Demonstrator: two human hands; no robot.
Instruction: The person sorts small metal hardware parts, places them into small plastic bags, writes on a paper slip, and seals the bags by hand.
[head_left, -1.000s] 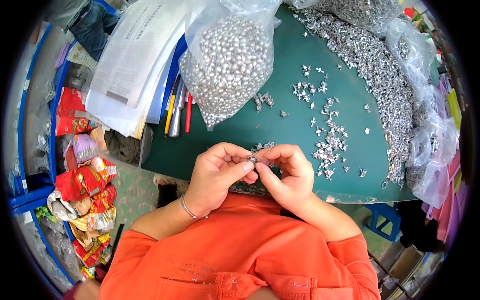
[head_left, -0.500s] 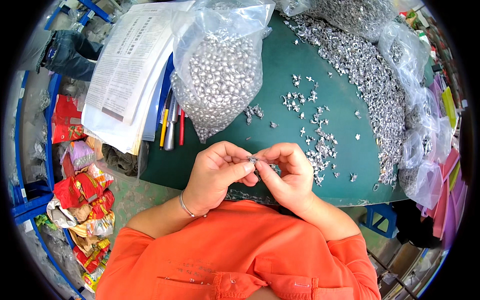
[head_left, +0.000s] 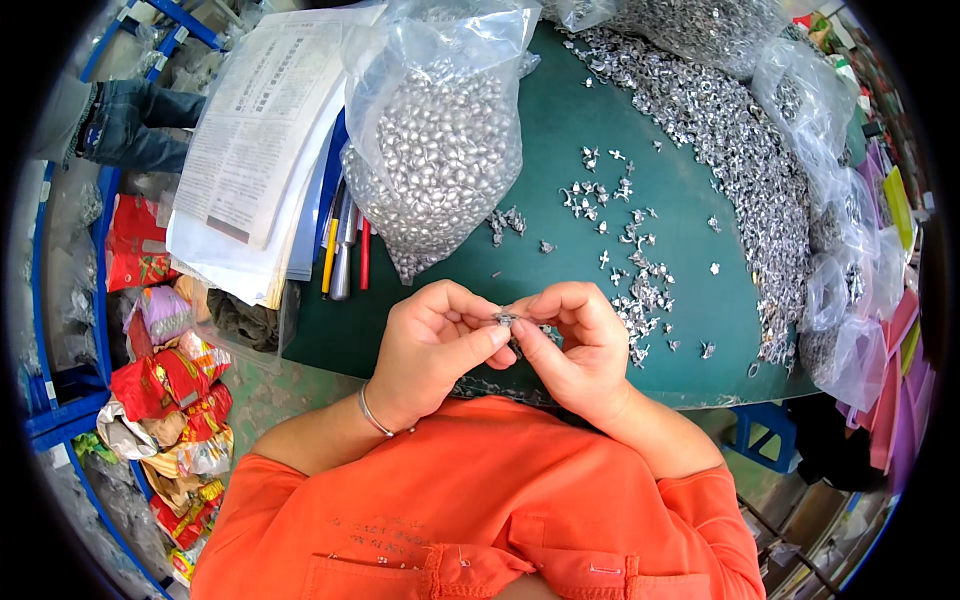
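Note:
Close to the table's front edge, my left hand (head_left: 432,348) and my right hand (head_left: 578,352) meet, thumbs and forefingers pinched. Between the fingertips they share a small silvery metal piece (head_left: 507,319); its exact shape is too small to make out. More grey metal bits show under the right fingers, mostly hidden. Beyond the hands stands a clear plastic bag (head_left: 440,150) full of round silvery beads. Small loose metal pieces (head_left: 645,300) lie scattered to the right of my right hand.
A long heap of metal pieces (head_left: 740,170) curves along the right side, beside plastic bags (head_left: 845,330). Papers (head_left: 270,130), a yellow pen (head_left: 329,258) and a red pen (head_left: 364,258) lie left. A person's jeans (head_left: 140,122) show at far left; a blue stool (head_left: 765,437) stands below right.
Both hands keep their pinch on the small metal piece at nearly the same place. The person in jeans at far left has shifted slightly; the whole view has moved a little.

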